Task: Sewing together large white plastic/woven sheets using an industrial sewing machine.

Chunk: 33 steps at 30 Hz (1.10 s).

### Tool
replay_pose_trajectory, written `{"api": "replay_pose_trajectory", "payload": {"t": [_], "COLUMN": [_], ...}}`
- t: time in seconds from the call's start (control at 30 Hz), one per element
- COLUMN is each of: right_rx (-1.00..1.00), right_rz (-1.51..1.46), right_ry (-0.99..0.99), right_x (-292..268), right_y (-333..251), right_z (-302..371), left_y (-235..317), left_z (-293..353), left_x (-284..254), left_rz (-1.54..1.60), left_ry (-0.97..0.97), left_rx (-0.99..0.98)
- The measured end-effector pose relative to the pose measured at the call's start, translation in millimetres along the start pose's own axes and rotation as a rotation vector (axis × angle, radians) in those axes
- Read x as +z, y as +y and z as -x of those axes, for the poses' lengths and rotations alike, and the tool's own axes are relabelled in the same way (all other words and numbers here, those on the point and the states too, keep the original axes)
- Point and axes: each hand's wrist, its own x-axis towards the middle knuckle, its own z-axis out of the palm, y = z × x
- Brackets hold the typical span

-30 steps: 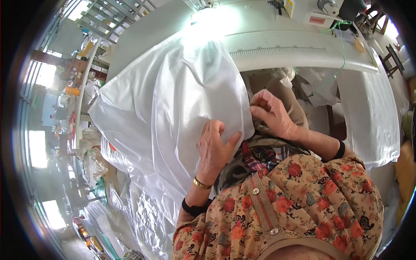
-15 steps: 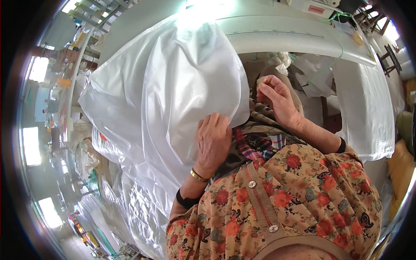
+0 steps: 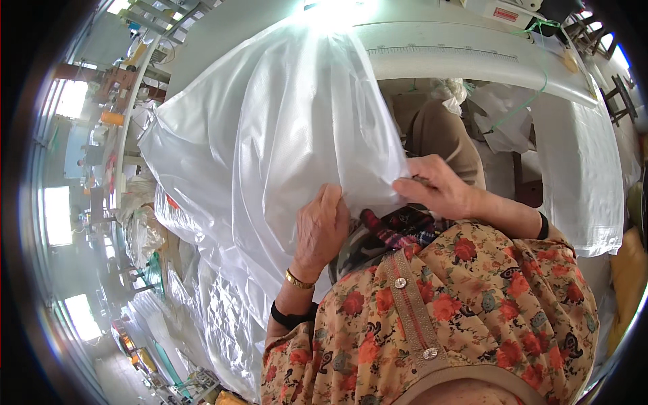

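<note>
A large sheet of shiny whitish plastic-looking fabric (image 3: 297, 128) hangs in folds from the worktable over my lap. Its top runs up under a bright lamp that washes out the detail there. My left hand (image 3: 322, 226) is closed on the sheet's near edge, fingers curled over it. At the right corner, my right hand (image 3: 435, 187) pinches the same sheet between thumb and fingers. The edge between the two hands looks drawn fairly straight. A small dark thing shows at my right fingers, too unclear to name.
The white worktable (image 3: 466, 34) has a ruler scale (image 3: 445, 48) along its near edge. A stack of white sheets (image 3: 584, 175) hangs at the right. Green string (image 3: 544, 74) trails from the table's right side. Crumpled clear plastic (image 3: 229, 331) lies at lower left.
My right hand has come down and taken hold of the sheet's right corner. My left hand has closed on the edge, and the sheet is pulled tauter.
</note>
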Motion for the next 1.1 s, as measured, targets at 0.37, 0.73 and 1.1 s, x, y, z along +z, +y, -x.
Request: {"api": "replay_pose_trajectory", "payload": {"t": [0.37, 0.73, 1.1], "right_rx": [-0.154, 0.498, 0.008], "right_rz": [0.82, 0.086, 0.112], "right_ry": [0.426, 0.051, -0.108], "right_x": [-21.8, 12.2, 24.4], "right_y": [20.3, 59.2, -24.1], "right_z": [4.0, -37.0, -14.0], "left_y": [7.3, 4.7, 0.6], "left_z": [-13.7, -19.8, -21.1], "left_x": [6.8, 4.4, 4.5], "left_rz": [0.147, 0.201, 0.253], "left_ry": [0.123, 0.077, 0.015], "left_rx": [-0.035, -0.063, -0.122]}}
